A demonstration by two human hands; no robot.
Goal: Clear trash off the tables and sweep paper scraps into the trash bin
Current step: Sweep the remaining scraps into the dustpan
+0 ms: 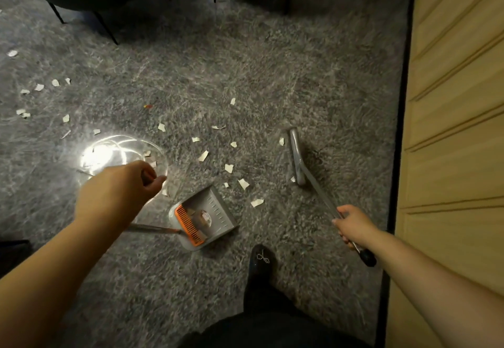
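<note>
Sweeping is under way but far from finished, judging by how much litter lies loose. The right hand grips the thin metal handle of a grey broom, fingers curled round the shaft above its black end cap; the broom head rests on the grey speckled floor, up and to the right of the grey plastic dustpan with an orange comb edge. The left hand is raised above the dustpan's long metal handle, its fingers curled in; whether it holds the top of that handle I cannot tell, since the hand hides it. The dustpan sits flat on the floor with its open mouth towards the white torn paper scraps. Something pale already lies inside it. Most scraps remain outside: a loose cluster just beyond the dustpan's mouth, more trailing far to its upper left. A black shoe stands below the dustpan, chair legs well beyond it. No trash bin is visible, so emptying is still ahead.
</note>
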